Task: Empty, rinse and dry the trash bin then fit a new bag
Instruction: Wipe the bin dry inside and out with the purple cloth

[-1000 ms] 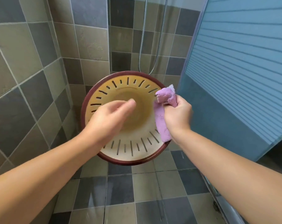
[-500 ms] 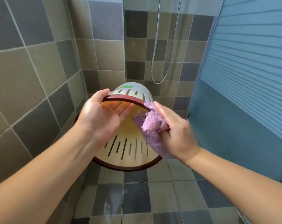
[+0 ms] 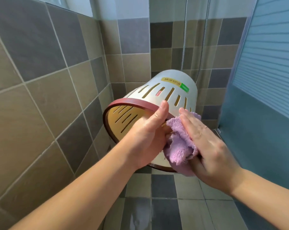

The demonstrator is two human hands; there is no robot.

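— Where do we have the bin relative to our hands?

— We hold the cream plastic trash bin with slotted walls and a dark red rim (image 3: pixel 158 97) up in the air, tipped on its side, mouth turned toward us and to the left, base pointing away toward the tiled corner. Our left hand (image 3: pixel 147 135) grips the rim at its upper right: the thumb lies over the outside of the red band, and the fingers curl down inside the mouth. Our right hand (image 3: pixel 205 143) sits just to the right of it, fingers straight and laid flat on the fluffy lilac cloth (image 3: pixel 180 145), pressing it against the bin's rim and outer wall, while the thumb tucks under the cloth's lower fold.

— And the count?

— One bin, one cloth, two bare hands. Behind the bin, one metal shower hose (image 3: pixel 201 47) hangs in a loop against the grey and beige tiled wall (image 3: pixel 41 72). On the right stands one blue panel with horizontal stripes (image 3: pixel 269 55). Below us is the tiled floor (image 3: pixel 165 205).

— Any writing we can read?

— One long sticker (image 3: pixel 174 84) runs near the bin's base, yellow for most of its length with a green end. It carries small characters, too blurred for us to read.
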